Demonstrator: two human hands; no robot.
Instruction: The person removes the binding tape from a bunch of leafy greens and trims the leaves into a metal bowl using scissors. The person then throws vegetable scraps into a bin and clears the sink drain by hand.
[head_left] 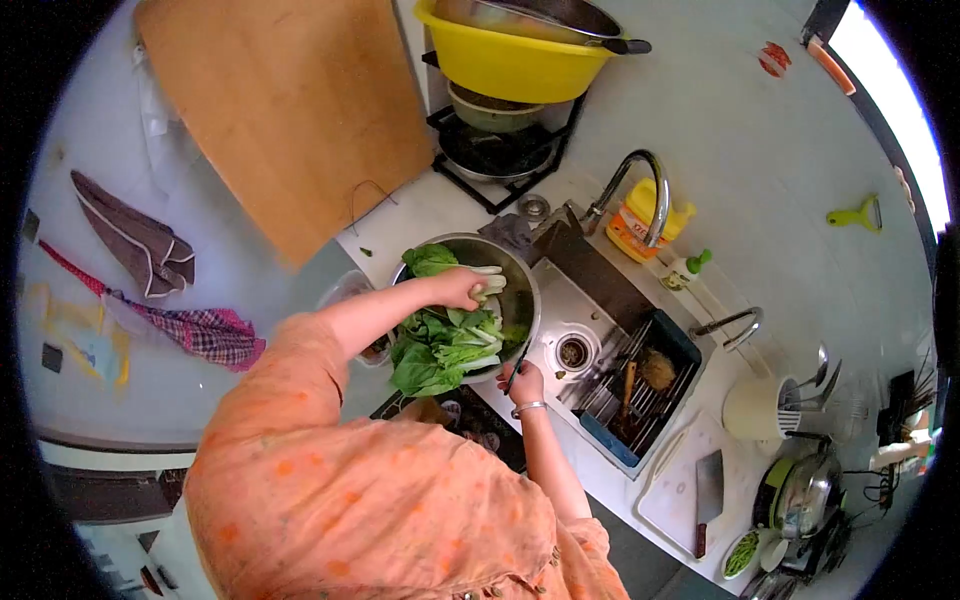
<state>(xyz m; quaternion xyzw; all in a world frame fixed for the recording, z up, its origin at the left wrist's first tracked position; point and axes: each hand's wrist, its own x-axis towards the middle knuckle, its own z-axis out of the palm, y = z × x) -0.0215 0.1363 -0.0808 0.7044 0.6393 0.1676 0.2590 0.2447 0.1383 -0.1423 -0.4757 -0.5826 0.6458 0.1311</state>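
Note:
A large metal basin [527, 285] rests on the counter beside the sink, with leafy greens [440, 350] heaped in it and over its near rim. Inside it, my left hand [460, 288] is closed around the pale stems of a bok choy [432, 261], whose leaves point left. My right hand [522, 383], with a bracelet on the wrist, is at the basin's near right rim. Its fingers are closed on a thin dark tool [518, 366]; its kind is too small and partly hidden to make out.
Right of the basin is a sink [600, 300] with a rack [640, 385] and a curved faucet [655, 190]. A cleaver [709, 485] lies on a white cutting board [680, 465]. Beyond the basin stand stacked pots and a yellow tub [510, 60]; a wooden board [290, 100] is at upper left.

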